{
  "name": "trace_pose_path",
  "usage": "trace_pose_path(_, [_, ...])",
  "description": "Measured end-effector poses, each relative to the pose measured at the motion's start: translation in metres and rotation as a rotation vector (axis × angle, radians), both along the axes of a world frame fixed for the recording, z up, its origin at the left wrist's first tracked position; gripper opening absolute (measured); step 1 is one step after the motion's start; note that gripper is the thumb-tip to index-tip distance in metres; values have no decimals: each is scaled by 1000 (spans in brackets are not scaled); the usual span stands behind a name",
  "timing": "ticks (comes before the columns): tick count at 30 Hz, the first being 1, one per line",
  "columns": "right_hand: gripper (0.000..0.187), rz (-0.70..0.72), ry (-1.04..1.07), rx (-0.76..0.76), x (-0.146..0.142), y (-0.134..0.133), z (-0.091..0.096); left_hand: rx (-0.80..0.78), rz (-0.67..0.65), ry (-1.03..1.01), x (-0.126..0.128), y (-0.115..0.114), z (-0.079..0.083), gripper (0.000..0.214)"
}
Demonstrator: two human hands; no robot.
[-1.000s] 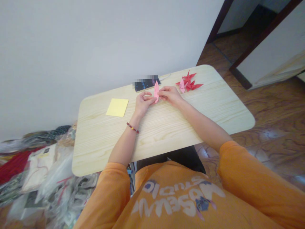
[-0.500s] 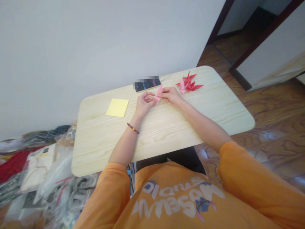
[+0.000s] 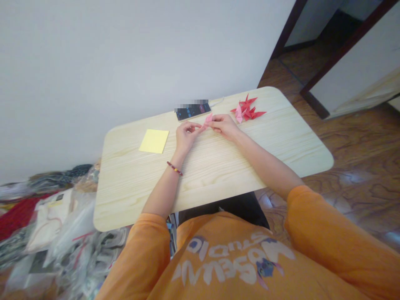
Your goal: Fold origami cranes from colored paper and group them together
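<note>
While pinched over the middle of the counter (image 3: 134, 187), one slim pink origami crane (image 3: 208, 120), held in a narrow grip by the left hand (image 3: 186, 135) at its lower end and in an equally narrow grip by the right hand (image 3: 224, 126) nearer its upper end. Step in hand, by the look of it: fine shaping of this small folded piece, calling next for light, steady fingertip pressure. Just beyond, a black phone (image 3: 192, 111); to the right, a small heap of red and pink paper cranes (image 3: 246, 109); to the left, a square yellow paper sheet (image 3: 153, 141). Down on the wooden floor (image 3: 353, 146) at lower left, clear plastic bags (image 3: 71, 225), their contents too jumbled to tell.
</note>
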State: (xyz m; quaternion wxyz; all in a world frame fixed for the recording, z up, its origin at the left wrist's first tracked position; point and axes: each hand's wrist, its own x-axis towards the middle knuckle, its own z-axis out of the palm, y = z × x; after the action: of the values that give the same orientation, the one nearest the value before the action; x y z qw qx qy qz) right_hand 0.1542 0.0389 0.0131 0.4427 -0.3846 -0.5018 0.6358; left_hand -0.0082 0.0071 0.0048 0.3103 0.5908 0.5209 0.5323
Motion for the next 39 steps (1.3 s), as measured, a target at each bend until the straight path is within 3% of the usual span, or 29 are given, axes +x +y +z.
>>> trace_pose_path(6, [30, 73, -17, -46, 3, 1, 1, -111, -49, -112, 2, -3, -1, 24])
trace_pose_path(14, [28, 117, 34, -137, 4, -3, 7, -120, -106, -256, 3, -1, -4, 27])
trace_pose_path(24, [30, -68, 14, -174, -4, -6, 4, -151, -156, -311, 6, -3, 1, 44])
trace_pose_path(39, [35, 4, -45, -106, -2, -6, 2, -253, -63, -395, 6, -2, -1, 39])
